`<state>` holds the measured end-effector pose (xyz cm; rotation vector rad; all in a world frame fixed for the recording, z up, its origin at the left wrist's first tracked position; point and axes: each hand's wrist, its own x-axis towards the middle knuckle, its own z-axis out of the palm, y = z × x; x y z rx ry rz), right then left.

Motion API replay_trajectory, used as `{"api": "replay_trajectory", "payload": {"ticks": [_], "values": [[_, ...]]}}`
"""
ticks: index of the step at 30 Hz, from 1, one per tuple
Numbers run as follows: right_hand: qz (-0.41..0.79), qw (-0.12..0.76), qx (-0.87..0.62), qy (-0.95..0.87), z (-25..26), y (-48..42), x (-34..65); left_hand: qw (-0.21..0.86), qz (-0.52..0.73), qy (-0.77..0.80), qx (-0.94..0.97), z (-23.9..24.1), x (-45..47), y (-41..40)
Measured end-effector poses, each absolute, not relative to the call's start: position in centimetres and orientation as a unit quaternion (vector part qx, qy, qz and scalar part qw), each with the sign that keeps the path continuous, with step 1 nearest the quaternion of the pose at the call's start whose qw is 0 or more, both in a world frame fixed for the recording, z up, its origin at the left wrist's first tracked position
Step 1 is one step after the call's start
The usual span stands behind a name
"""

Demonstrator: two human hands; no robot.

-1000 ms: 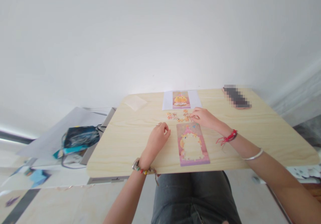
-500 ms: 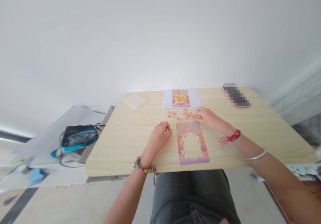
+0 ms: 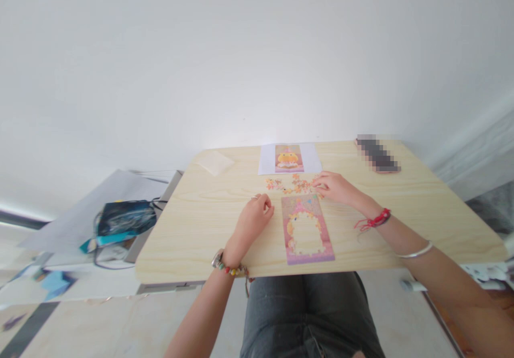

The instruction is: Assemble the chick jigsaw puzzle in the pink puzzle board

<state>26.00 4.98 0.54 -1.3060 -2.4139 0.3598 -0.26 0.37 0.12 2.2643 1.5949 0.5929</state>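
A partly assembled jigsaw puzzle (image 3: 291, 253) lies flat near the table's front edge, its pink and purple border joined around a bare opening in the middle. Beyond it, loose puzzle pieces (image 3: 297, 183) are spread in a small cluster. My right hand (image 3: 336, 188) reaches in from the right, thumb and forefinger pinched on a puzzle piece at the cluster's right end; the fingertips partly hide it. Left of the puzzle, my left hand (image 3: 254, 218) rests on the table with its fingers curled in and nothing visible in them.
A white sheet with a printed yellow character picture (image 3: 288, 158) lies behind the pieces. The phone (image 3: 377, 154) is at the table's back right, and a pale flat packet (image 3: 216, 162) at the back left. A dark bag (image 3: 126, 218) sits on a surface left of the table (image 3: 184, 229).
My right hand has shifted slightly right along the loose pieces, uncovering a few at that end. The left hand and the joined puzzle stay where they were.
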Motion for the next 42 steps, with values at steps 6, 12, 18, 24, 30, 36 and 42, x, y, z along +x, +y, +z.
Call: {"api": "replay_trajectory", "payload": {"ticks": [6, 12, 18, 24, 30, 36, 42], "values": [[0.131, 0.183, -0.426, -0.876, 0.5, 5.5, 22.9, 0.155, 0.208, 0.554, 0.791, 0.1, 0.1, 0.6], [0.086, 0.154, -0.43, -0.885, 0.3, 6.6, 19.8, 0.147, 0.205, 0.548, 0.798, 0.0, -0.1, 0.8], [0.099, 0.135, -0.424, -0.89, 0.1, 6.9, 19.6, 0.155, 0.203, 0.555, 0.792, 0.1, -0.1, 0.6], [0.096, 0.134, -0.417, -0.894, -0.2, 7.0, 19.8, 0.162, 0.206, 0.553, 0.791, 0.0, 0.2, 0.6], [0.104, 0.168, -0.423, -0.884, 0.1, 6.9, 20.5, 0.162, 0.206, 0.554, 0.79, -0.2, 0.2, 0.6], [0.083, 0.147, -0.407, -0.898, -0.1, 6.9, 19.9, 0.164, 0.203, 0.554, 0.79, 0.0, 0.4, 0.4], [0.078, 0.124, -0.405, -0.902, -0.4, 7.2, 19.2, 0.158, 0.204, 0.554, 0.792, 0.0, 0.2, 0.3]]}}
